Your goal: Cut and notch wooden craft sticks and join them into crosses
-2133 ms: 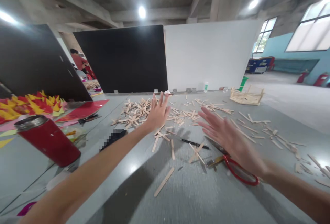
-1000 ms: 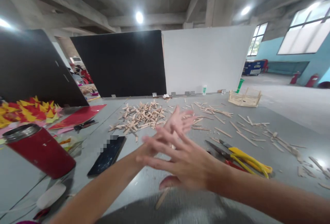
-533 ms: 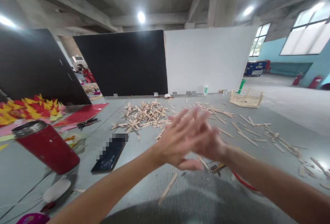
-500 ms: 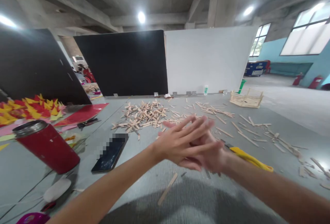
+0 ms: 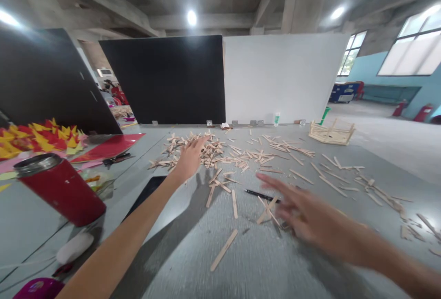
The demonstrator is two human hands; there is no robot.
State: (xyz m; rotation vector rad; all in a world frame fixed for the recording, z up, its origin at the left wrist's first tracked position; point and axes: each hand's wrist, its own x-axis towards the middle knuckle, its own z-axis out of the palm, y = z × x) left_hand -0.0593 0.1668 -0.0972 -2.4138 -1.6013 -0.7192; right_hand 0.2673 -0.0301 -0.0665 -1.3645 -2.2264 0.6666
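My left hand (image 5: 190, 157) stretches forward over the heap of wooden craft sticks (image 5: 213, 154), its fingers extended. Whether the fingertips touch the sticks, I cannot tell. On the right, my right hand (image 5: 301, 207) is blurred by motion, with its fingers apart and nothing seen in it. Just left of its fingers lie a black pen (image 5: 259, 194) and a few crossed sticks (image 5: 267, 211). One single stick (image 5: 223, 250) rests nearer to me. My right arm mostly covers a yellow item.
A red flask (image 5: 62, 193) stands at left, beside a dark phone (image 5: 148, 191) partly under my left arm. A white mouse (image 5: 75, 247) is below. Folded red and yellow paper (image 5: 41, 140) lies far left. A small stick-built frame (image 5: 331, 133) and broken sticks (image 5: 379, 193) are at right.
My hands were together over the middle of the table and have come apart. The left went forward and left to the stick heap; the right moved off to the right.
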